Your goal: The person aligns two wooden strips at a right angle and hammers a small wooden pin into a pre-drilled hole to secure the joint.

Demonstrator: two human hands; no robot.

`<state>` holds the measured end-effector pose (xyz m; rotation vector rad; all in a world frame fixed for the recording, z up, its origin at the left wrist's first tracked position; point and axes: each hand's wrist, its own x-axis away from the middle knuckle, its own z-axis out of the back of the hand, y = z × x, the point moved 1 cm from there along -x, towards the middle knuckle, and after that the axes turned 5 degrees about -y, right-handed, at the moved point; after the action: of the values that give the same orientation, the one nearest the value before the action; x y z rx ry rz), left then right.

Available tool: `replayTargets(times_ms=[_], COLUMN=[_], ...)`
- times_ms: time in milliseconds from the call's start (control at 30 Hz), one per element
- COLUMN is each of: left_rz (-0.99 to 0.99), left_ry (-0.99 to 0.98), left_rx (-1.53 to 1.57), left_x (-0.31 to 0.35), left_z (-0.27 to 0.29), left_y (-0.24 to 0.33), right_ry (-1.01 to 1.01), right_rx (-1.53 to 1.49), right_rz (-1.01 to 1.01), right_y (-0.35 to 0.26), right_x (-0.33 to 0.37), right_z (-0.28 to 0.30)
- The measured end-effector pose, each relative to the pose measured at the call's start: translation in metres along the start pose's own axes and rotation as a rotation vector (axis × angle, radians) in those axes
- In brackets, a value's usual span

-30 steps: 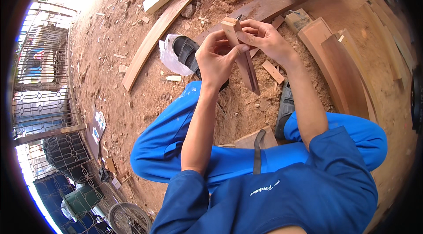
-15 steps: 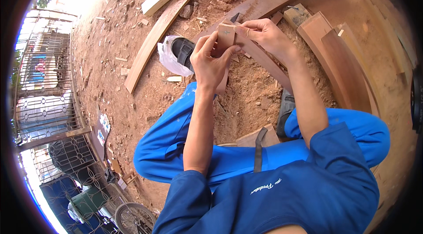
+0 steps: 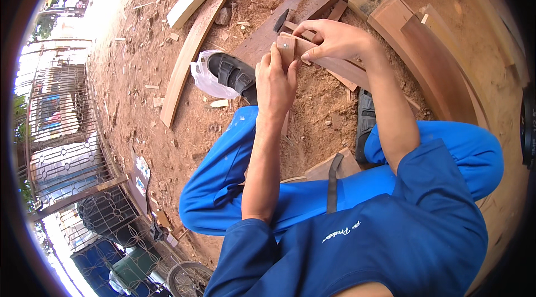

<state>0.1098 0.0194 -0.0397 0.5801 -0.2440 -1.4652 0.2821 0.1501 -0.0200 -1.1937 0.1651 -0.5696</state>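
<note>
My left hand (image 3: pixel 276 86) grips a small wooden block (image 3: pixel 286 51) with a dark mark on its face, fingers on its left side and thumb at its right. The block sits against the end of a long reddish wooden strip (image 3: pixel 347 72), which slants down to the right. My right hand (image 3: pixel 339 40) is curled over that strip near the block, thumb on the near side and fingers on the far side. Just beyond the block, a dark hammer head (image 3: pixel 281 20) shows above a wide brown board (image 3: pixel 262 37); its handle is partly hidden behind my right hand.
Two long planks (image 3: pixel 192 54) lie to the left. Curved wooden pieces (image 3: pixel 432 65) are stacked at the right, beside a short block (image 3: pixel 364 2). My sandaled foot (image 3: pixel 231 73) rests by a white plastic bag (image 3: pixel 207 82). Wood chips litter the dirt; a metal fence (image 3: pixel 61 112) stands far left.
The right hand has shifted from pinching near the block's corner to curling over the strip. The left hand has turned more upright around the block. The whole view has shifted slightly.
</note>
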Motion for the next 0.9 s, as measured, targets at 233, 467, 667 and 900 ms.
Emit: replayTargets(times_ms=[233, 467, 667, 900], left_rz=[0.041, 0.283, 0.211, 0.105], left_ry=[-0.139, -0.105, -0.025, 0.064], left_rx=[0.023, 0.581, 0.661, 0.688], left_x=[0.007, 0.004, 0.007, 0.007], left_z=[-0.002, 0.01, 0.011, 0.015], left_y=[-0.004, 0.003, -0.001, -0.004], right_ry=[-0.054, -0.061, 0.016, 0.033], right_rx=[0.054, 0.119, 0.154, 0.103], right_rz=[-0.246, -0.218, -0.214, -0.164], right_y=[0.0, -0.014, -0.03, -0.04], right_x=[0.001, 0.008, 0.012, 0.013], right_z=[0.003, 0.007, 0.007, 0.007])
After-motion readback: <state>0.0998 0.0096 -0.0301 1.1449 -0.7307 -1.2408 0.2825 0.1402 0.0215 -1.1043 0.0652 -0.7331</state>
